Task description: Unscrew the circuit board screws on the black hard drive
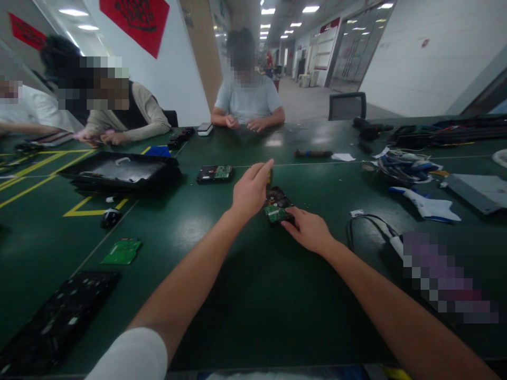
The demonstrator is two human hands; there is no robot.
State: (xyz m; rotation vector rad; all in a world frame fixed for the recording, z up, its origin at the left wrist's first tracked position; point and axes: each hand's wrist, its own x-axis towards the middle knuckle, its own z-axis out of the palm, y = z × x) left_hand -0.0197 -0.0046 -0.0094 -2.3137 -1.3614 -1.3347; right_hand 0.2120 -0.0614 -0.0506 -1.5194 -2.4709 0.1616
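A hard drive with a green circuit board [276,213] on it sits in front of me, a little right of the middle. My right hand [311,228] grips its near right edge between thumb and fingers. My left hand [250,191] is closed above the drive's left side. Something dark and yellowish shows just past its fingers, mostly hidden, and I cannot make out its kind. A few tiny bits, perhaps screws [307,205], lie to the right of the drive.
Another hard drive [215,173] lies left of my hands. Further left are a black tray [122,171], a green circuit board [122,251] and a black panel [59,316]. Bundled cables [407,166] and a blue-white glove-like item [430,204] lie right. A person [249,97] sits opposite.
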